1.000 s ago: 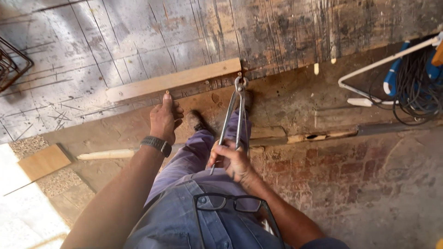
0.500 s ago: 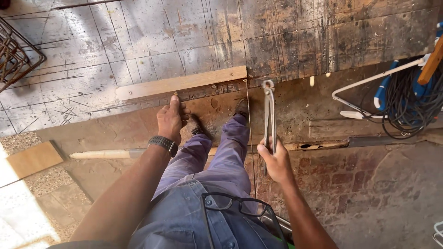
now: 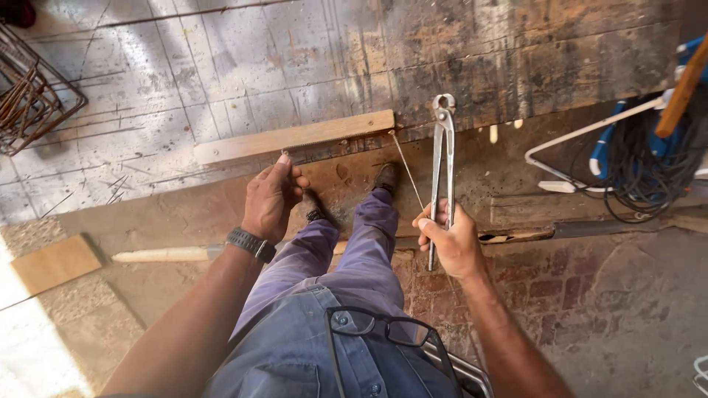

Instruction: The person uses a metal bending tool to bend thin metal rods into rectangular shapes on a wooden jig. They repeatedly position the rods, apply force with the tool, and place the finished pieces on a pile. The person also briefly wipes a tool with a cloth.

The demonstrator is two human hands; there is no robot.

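Right hand point(image 3: 451, 239) closed around the long handles of steel end-cutting pincers point(image 3: 442, 166), jaws up at twelve o'clock; left hand point(image 3: 274, 197) pinched shut on something small, too small to identify.

Pincers stand near upright, head level with the pale wooden batten point(image 3: 295, 137) lying on the marked formwork board point(image 3: 221, 66). A thin wire point(image 3: 407, 171) runs from the batten's end, at eleven o'clock of the right hand, down to that fist. Left fingertips sit just below the batten. Judgement: sound work here calls for the wire kept taut and the pincer head squared to it before closing. Coiled dark cable point(image 3: 649, 162) lies at three o'clock, well apart.
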